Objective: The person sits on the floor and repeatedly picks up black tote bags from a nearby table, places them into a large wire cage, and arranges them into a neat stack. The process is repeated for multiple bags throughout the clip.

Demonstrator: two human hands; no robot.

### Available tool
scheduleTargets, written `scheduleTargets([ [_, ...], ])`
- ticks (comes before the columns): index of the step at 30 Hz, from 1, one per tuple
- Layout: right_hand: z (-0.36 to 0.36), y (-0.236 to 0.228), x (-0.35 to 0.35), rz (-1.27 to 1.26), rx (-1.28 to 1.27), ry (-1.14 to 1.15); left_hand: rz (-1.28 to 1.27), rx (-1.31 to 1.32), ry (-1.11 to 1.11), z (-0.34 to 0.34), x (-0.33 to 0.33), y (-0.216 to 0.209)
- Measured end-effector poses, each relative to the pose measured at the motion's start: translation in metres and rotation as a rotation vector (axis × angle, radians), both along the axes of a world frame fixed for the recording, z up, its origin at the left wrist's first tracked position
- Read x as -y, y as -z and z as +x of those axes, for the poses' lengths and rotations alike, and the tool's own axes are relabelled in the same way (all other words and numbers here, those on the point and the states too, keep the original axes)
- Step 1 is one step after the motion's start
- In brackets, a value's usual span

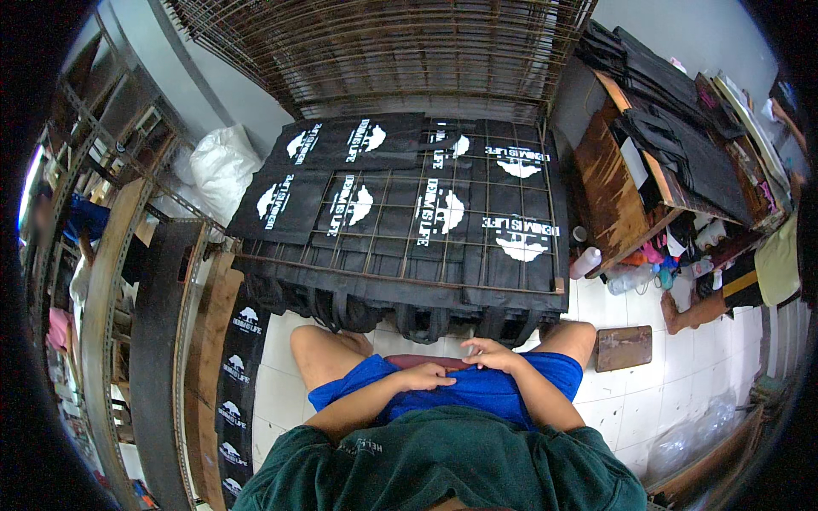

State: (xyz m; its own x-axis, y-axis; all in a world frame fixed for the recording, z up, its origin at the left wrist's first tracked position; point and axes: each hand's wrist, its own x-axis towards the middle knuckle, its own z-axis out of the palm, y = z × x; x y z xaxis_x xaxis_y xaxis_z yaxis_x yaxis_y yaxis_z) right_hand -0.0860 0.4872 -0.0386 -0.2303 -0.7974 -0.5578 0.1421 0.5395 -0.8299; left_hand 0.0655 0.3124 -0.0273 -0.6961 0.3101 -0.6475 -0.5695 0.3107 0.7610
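My left hand (426, 377) rests in my lap over the blue shorts (473, 393), fingers stretched toward the right and holding nothing that I can see. Just right of it and slightly higher, my right hand (494, 353) is raised with its fingers apart and bent, also without anything in it. Beyond my knees stands a wire rack (400, 277) with its grid lying over black fabric bags (358, 230). White prints mark the bags. Several bag handles (341, 315) hang down over the near edge, a short way from my hands.
Tilted-up wire grids (383, 60) rise behind the rack. A wooden cabinet (609, 162) at right carries stacked black bags (682, 128). A bottle (585, 262), a small wooden stool (624, 347) and another person's leg (699, 313) are also right. Metal shelving (158, 341) lines the left.
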Motion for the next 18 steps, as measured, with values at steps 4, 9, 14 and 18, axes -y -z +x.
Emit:
scheduleTargets([
  [4,0.0,0.005,-0.001,0.01,0.018,0.019,-0.006,-0.017,0.0,-0.002,0.0,-0.007],
  [9,0.0,0.002,0.0,0.008,0.008,0.009,-0.009,0.009,-0.021,-0.001,0.003,-0.001],
  [14,0.0,0.008,0.001,-0.021,-0.008,0.01,-0.028,0.0,-0.001,-0.002,0.004,0.003],
  [18,-0.001,0.012,-0.001,-0.017,0.002,0.009,0.004,-0.011,-0.013,-0.002,0.005,0.008],
])
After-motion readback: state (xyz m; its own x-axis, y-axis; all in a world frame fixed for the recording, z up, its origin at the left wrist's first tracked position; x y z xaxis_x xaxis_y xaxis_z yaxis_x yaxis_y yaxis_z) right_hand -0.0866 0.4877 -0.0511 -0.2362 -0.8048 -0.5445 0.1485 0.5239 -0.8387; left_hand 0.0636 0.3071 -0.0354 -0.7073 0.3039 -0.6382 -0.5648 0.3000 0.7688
